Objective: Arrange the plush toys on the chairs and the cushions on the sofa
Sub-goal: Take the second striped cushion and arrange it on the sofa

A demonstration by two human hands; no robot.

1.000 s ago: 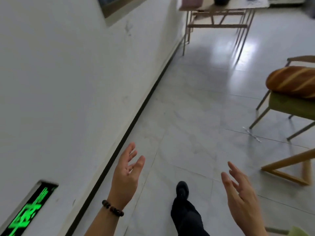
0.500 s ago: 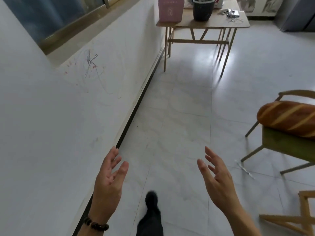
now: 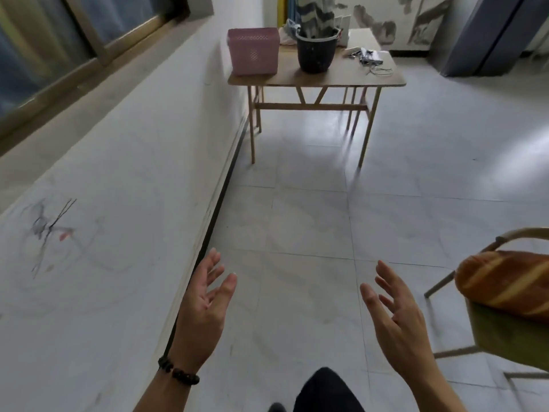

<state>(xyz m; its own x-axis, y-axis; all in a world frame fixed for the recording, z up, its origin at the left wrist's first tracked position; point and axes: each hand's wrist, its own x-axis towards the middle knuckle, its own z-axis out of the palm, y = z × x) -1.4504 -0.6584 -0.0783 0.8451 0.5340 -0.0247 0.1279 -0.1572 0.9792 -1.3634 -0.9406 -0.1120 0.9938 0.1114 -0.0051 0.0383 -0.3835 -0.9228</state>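
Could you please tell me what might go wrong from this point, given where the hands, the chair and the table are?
1. The bread-shaped plush reaches the edge of the chair seat, close to the right hand; a careless brush in passing could tip it onto the floor.
2. The table stands straight ahead by the wall; its thin legs could catch a foot.
3. Loose cables lie near its right edge and might snag a hand reaching across.
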